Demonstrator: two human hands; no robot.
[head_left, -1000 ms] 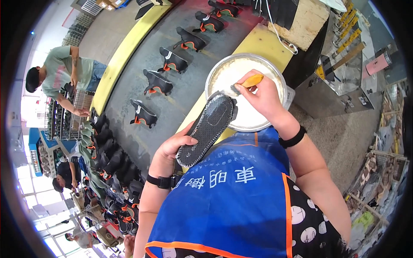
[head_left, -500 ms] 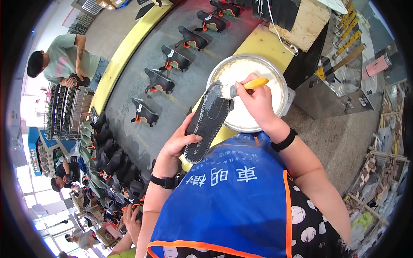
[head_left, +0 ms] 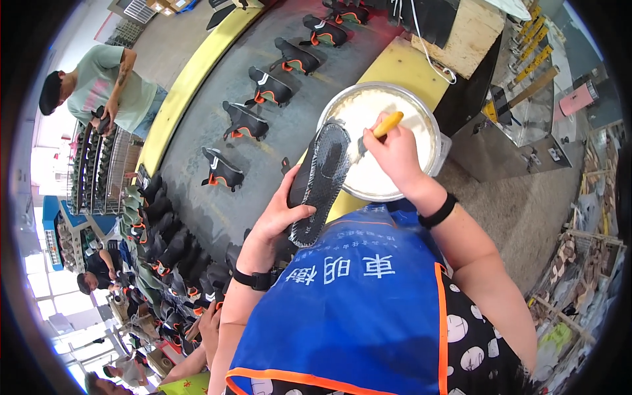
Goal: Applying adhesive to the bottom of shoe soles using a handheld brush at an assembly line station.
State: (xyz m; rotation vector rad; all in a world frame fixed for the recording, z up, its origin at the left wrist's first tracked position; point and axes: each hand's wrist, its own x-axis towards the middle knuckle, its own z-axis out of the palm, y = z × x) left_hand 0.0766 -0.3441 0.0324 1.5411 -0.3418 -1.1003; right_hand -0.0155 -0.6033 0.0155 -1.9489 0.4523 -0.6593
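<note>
Head view: a black shoe upper (head_left: 322, 178), sole side up, in the left hand (head_left: 280, 214), with a yellow-handled brush (head_left: 388, 124) in the right hand (head_left: 397, 155).
The left hand grasps the upper at its near end, thumb across the underside; white stitching rings the edge, and the far end overlaps the left rim of a round metal bowl (head_left: 436, 135) of white fluid (head_left: 375, 102). The right hand pinches the brush above that fluid, bristles just beside the upper; I cannot tell whether they touch it. The bowl stands by a yellow ledge (head_left: 411, 69); beyond, black-and-orange uppers (head_left: 270, 87) sit in a row on a dark grey belt (head_left: 187, 141). At left, across the belt, a co-worker in a pale green shirt (head_left: 99, 82) holds a dark piece.
</note>
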